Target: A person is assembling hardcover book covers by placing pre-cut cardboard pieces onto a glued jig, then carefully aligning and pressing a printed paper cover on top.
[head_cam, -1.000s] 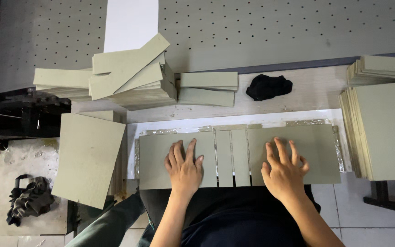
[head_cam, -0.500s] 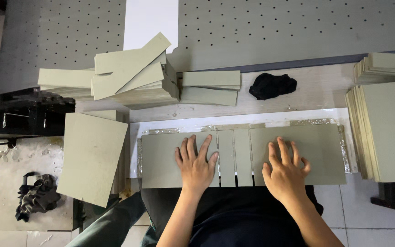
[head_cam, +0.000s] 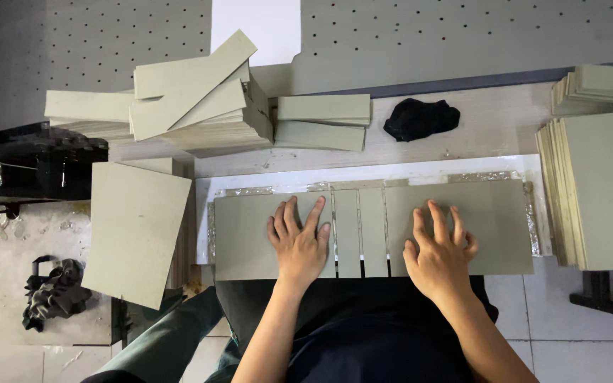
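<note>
Large grey board stack (head_cam: 604,191) is seen at the right edge of the white worktop (head_cam: 420,174). Right grey panel (head_cam: 494,227) and left grey panel (head_cam: 243,237) lie flat on it, two narrow strips (head_cam: 360,230) between them. Right hand (head_cam: 439,250) is pressed flat, fingers spread, on the right panel; left hand (head_cam: 299,241) likewise on the left panel. Nothing is gripped.

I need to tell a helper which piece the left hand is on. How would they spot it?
Find the white work surface before the person. Four grey-green boards lie side by side on it. The left hand presses flat on the leftmost board, a wide panel, unlike the two narrow strips right of it.
</note>
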